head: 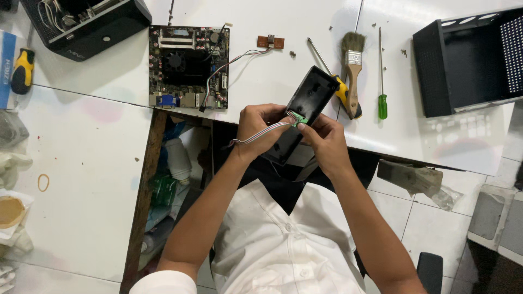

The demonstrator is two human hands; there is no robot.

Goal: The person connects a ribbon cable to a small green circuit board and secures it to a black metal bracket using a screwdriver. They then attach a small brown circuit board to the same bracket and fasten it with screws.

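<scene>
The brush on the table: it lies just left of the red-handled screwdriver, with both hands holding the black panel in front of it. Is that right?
Not quite. The head view shows the brush just left of a green-handled screwdriver, not a red one. The rest holds: the left hand and right hand hold the black panel in front of it.

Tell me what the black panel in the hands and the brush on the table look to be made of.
Black panel: seemingly moulded plastic, smooth with a dull sheen along its rim. Brush: pale handle, likely bare wood; silvery band, probably metal; tan bristles, fibre unclear.
</scene>
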